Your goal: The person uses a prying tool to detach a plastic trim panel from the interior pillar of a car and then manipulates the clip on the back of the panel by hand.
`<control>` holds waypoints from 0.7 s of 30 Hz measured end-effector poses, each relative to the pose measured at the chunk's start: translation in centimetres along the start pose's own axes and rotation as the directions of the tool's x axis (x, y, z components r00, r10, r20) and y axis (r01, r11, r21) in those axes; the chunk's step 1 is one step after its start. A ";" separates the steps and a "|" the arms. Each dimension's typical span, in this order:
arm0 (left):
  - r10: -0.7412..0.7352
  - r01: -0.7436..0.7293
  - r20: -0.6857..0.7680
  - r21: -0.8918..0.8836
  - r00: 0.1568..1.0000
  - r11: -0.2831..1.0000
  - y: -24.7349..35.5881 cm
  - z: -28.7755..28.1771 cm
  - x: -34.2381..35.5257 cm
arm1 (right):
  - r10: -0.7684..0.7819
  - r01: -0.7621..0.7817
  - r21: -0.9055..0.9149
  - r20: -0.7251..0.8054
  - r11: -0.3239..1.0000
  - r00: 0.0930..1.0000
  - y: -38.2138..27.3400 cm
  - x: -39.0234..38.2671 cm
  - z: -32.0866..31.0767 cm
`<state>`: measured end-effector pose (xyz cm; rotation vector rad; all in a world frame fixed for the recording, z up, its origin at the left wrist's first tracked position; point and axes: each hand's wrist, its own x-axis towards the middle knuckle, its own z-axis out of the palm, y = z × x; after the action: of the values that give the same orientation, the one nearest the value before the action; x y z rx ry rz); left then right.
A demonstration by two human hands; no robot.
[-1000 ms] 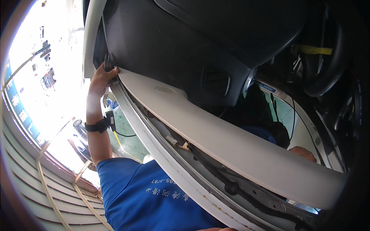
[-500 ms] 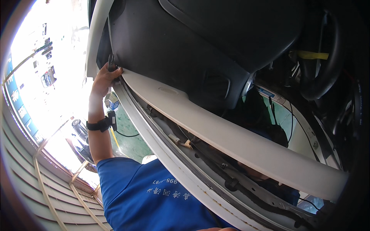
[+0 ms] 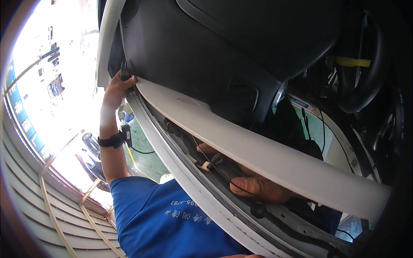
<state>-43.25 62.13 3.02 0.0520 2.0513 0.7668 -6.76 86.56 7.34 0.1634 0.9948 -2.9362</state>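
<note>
At the upper left, my left hand [image 3: 118,90] is closed round the narrow end of a long off-white car pillar trim [image 3: 266,159], beside the dark dashboard. The thumb presses on the trim's tip, and a small black piece [image 3: 124,74] sticks up at the fingers. My right hand [image 3: 264,189] reaches in behind the trim, which hides most of it. Its thumb and a fingertip lie on either side of a dark wiring harness [image 3: 223,165], closed round it as far as shows. A thin black cable crosses the thumb. A pale connector [image 3: 205,166] is close by.
The white door-opening frame [image 3: 193,189] runs diagonally past my blue shirt [image 3: 172,219]. Above the trim is the black dashboard [image 3: 193,51]; a steering wheel [image 3: 361,94] with a yellow strip is at the right. A strapped device [image 3: 116,139] with a cable sits on my left wrist.
My right hand's thumb and fingertip have come into sight behind the trim, at the wiring. The harness and thin cable there have shifted. My left hand keeps its place on the trim's end.
</note>
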 end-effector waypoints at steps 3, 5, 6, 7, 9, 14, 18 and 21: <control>-0.003 0.004 0.027 -0.015 1.000 1.000 0.9 0.9 0.1 | -0.009 0.009 0.001 -0.011 1.000 1.000 0.0 0.0 0.0; -0.019 0.019 -0.009 -0.006 1.000 1.000 -0.1 0.1 -0.2 | -0.014 0.014 0.028 -0.005 1.000 1.000 0.6 0.0 -0.3; -0.032 0.032 -0.032 0.003 0.999 0.999 -0.5 -0.2 -0.3 | -0.006 0.006 -0.014 0.045 1.000 0.999 0.8 0.1 -1.0; -0.030 0.030 -0.025 0.003 0.999 1.000 -0.1 0.1 -0.3 | 0.003 0.002 -0.064 0.078 0.998 0.997 0.6 0.1 -1.4; -0.046 0.051 -0.080 0.057 0.996 0.997 0.6 0.7 -0.4 | 0.040 -0.034 -0.092 0.067 0.995 0.997 0.7 -0.3 -1.1; -0.022 0.022 -0.034 0.021 0.999 1.000 0.6 0.5 -0.3 | 0.162 -0.160 -0.046 0.044 0.986 0.986 0.5 -1.0 -1.2; -0.006 0.006 -0.015 -0.011 1.000 1.000 0.7 0.4 -0.5 | 0.316 -0.316 0.016 0.013 0.949 0.949 0.1 -1.4 -1.2; 0.033 -0.033 0.007 0.005 0.999 0.999 0.3 0.3 -0.2 | 0.259 -0.259 -0.060 -0.003 0.964 0.966 0.4 -1.6 -1.2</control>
<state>-42.93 62.47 3.22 0.0908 2.0507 0.7808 -5.03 86.99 6.36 0.2633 0.9770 -2.6662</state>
